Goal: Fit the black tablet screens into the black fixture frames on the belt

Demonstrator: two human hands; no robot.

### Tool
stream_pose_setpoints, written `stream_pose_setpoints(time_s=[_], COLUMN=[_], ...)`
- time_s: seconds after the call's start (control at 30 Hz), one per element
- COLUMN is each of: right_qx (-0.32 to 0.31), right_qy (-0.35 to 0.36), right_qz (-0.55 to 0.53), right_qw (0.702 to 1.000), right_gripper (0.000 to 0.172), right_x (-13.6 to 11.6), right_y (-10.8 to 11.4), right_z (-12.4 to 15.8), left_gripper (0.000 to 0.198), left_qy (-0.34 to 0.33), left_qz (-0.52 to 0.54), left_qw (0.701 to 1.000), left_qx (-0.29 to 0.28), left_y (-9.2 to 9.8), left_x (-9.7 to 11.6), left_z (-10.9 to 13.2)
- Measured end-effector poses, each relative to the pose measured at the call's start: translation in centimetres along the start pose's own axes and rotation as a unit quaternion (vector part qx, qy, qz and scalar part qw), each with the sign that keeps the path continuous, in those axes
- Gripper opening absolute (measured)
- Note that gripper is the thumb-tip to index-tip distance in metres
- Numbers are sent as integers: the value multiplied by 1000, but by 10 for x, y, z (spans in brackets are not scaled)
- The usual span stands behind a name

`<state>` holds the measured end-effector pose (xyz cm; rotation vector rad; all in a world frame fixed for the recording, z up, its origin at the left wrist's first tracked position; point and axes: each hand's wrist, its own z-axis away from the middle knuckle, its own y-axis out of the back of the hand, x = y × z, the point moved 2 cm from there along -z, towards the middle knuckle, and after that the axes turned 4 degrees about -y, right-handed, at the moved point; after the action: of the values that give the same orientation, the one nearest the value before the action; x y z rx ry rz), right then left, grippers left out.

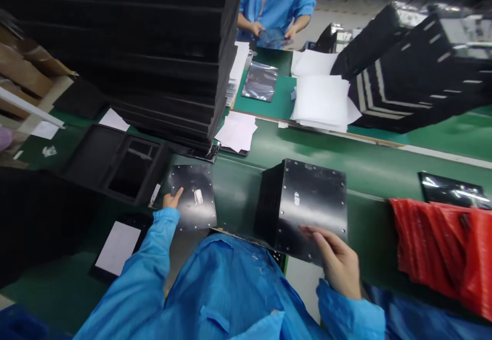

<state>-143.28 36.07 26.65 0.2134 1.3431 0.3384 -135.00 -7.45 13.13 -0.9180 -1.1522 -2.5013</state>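
Crumpled red plastic bag [442, 248] on green workbench [376, 176]

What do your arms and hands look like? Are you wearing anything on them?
Both arms are covered by loose, shiny bright-blue sleeves, the left sleeve and the right sleeve, gathered into snug cuffs at the wrists. The left hand and right hand are bare, with no gloves.

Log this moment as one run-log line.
left hand: fingertip on black metal panel | right hand: fingers on black metal enclosure | below: green work surface
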Motion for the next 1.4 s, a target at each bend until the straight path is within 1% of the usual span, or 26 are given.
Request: stream_pose_setpoints(time_s=[0.07, 0.13, 0.2, 0.27, 0.33, 0.43, 0.47, 0.53, 0.6, 0.67, 0.73, 0.77, 0.8, 0.87, 0.9, 0.97, 1.03, 1.07, 1.1, 1.17, 1.2, 1.23, 1.27, 1.3, 1.33, 1.4], right_qx=[-55, -114, -158, -164, -102, 49, 82, 111, 108, 91, 75, 70, 65, 42, 16, -50, -81, -64, -24, 80, 106, 102, 71, 11, -47, -112], right_qy=[3, -1, -15, -21, -12, -2, -2, 2, 17, 42, 67, 78, 88, 105, 114, 130, 138, 128, 103, 36, 21, 31, 62, 111, 148, 172], right_qz=[9, -7, -44, -64, -53, -14, -1, 21, 33, 36, 42, 58, 85, 173, 220, 288, 296, 279, 254, 205, 196, 204, 229, 270, 318, 418], right_qw=[998, 994, 986, 984, 993, 999, 997, 994, 993, 994, 994, 993, 990, 978, 969, 947, 942, 950, 961, 975, 975, 973, 969, 957, 935, 885], right_gripper=[39, 44, 58, 68, 71, 73, 73, 72, 68, 62, 59, 59, 62, 72, 75, 71, 61, 58, 57, 59, 60, 58, 55, 49, 43, 30], right_x=[-1, 2, 6, 11, 16, 27, 32, 43, 55, 70, 88, 100, 114, 147, 166, 203, 233, 243, 248, 241, 230, 212, 190, 165, 139, 94], right_y=[-16, -32, -45, -51, -45, -18, -6, 17, 41, 68, 95, 107, 118, 131, 132, 125, 113, 109, 107, 108, 110, 111, 112, 113, 113, 117], right_z=[3, 8, 13, 16, 14, 0, -7, -22, -37, -51, -67, -76, -86, -106, -115, -126, -129, -129, -127, -122, -118, -114, -111, -107, -103, -99], left_gripper=[28, 33, 39, 47, 56, 67, 70, 73, 73, 73, 76, 78, 79, 75, 70, 66, 70, 73, 76, 81, 83, 85, 88, 90, 94, 102], left_qy=[5, 4, -19, -76, -145, -195, -200, -215, -243, -276, -325, -360, -401, -488, -525, -570, -572, -562, -551, -532, -527, -524, -522, -520, -517, -510], left_qz=[28, 48, 96, 173, 235, 253, 254, 259, 251, 206, 115, 59, 1, -104, -150, -239, -322, -358, -386, -415, -418, -414, -407, -399, -392, -384], left_qw=[999, 997, 990, 970, 939, 906, 897, 885, 882, 890, 908, 911, 904, 863, 834, 781, 747, 737, 732, 731, 734, 738, 743, 747, 752, 759], left_qx=[-32, -56, -97, -151, -205, -279, -300, -320, -318, -297, -236, -191, -145, -83, -75, -89, -108, -111, -109, -100, -97, -98, -102, -109, -117, -128], left_y=[-11, -25, -41, -62, -87, -130, -144, -168, -186, -197, -199, -196, -193, -190, -191, -202, -221, -230, -239, -251, -255, -256, -256, -255, -254, -255], left_x=[3, 12, 29, 53, 80, 117, 127, 145, 157, 164, 167, 169, 170, 174, 175, 178, 180, 180, 179, 178, 177, 176, 175, 174, 173, 173], left_z=[10, 25, 49, 78, 110, 151, 161, 176, 185, 191, 198, 205, 214, 239, 253, 281, 301, 308, 312, 314, 314, 313, 312, 311, 310, 310])
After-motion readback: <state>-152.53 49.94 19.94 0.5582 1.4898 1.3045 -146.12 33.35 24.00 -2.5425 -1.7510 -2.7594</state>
